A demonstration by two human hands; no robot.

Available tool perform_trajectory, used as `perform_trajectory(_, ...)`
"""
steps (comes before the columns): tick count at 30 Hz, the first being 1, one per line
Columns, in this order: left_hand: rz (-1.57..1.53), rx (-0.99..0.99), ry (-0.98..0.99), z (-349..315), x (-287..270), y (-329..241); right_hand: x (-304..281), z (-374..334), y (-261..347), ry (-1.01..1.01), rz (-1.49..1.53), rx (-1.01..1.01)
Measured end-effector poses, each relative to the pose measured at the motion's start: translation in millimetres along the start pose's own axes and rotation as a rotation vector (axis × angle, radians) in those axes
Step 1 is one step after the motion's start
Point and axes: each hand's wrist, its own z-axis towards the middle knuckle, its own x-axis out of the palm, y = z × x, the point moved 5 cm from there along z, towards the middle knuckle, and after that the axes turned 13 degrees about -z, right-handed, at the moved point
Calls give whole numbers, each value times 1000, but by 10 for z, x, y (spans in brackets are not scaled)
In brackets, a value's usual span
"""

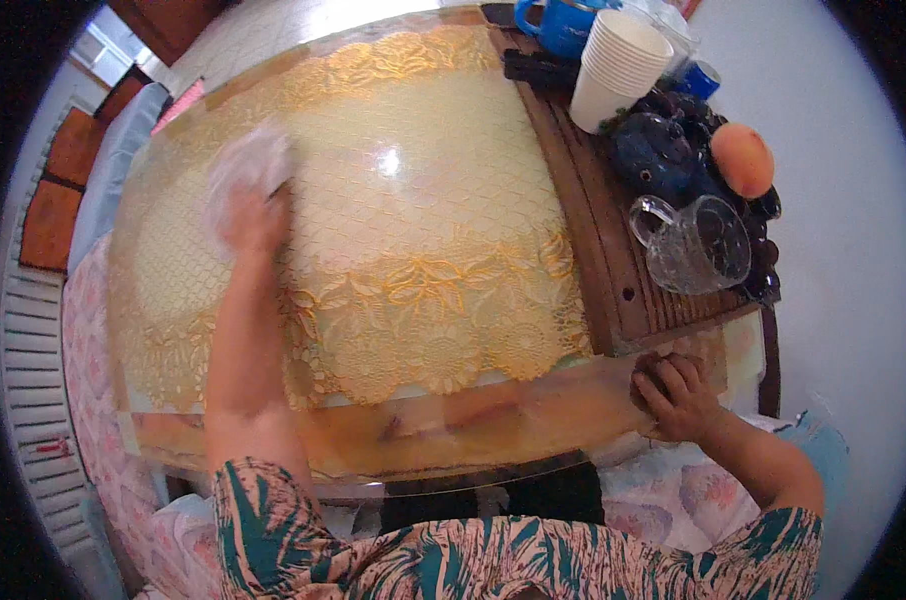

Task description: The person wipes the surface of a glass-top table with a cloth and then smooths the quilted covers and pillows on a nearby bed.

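My left hand [253,212] is pressed over a whitish cloth [251,165] at the left side of the table. Both are smeared by motion, and the cloth bunches beyond my fingers. Under it lies a gold lace-patterned tablecloth [438,285] with a shiny clear cover. My right hand [685,398] rests at the near right of the table, by the front corner of a brown slatted tea tray [598,250]. Its fingers curl over a small dark brown thing that is mostly hidden, so its kind cannot be made out.
On the tray stand stacked paper cups [621,65], a dark teapot [655,150], a glass pitcher [701,248], a peach-coloured round object [742,160] and a blue mug [570,25]. A white wall [843,250] borders the right side. Pink floral seating [93,350] lies left.
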Motion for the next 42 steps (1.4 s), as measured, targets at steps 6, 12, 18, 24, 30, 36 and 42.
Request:
perform_trajectory(6,-71,602,50,-1252,210,-2074,55,-79,11,-7,-6,21)
perform_trajectory(12,-207,850,168,-2286,-130,-1831,25,16,-33,-9,57,45)
perform_trajectory(18,-253,829,197,-3384,-408,-1565,110,179,-155,-35,1,42)
perform_trajectory(24,-267,745,280,-3967,-268,-1683,184,384,31,22,23,248)
perform_trajectory(30,-995,652,654,-3591,-270,-1417,-174,665,718,-232,296,537)
perform_trajectory(36,-775,258,33,-2387,-254,-186,16,1439,1145,-75,363,675)
perform_trajectory(42,-386,406,-200,-2501,-15,-240,206,1318,1009,-154,222,713)
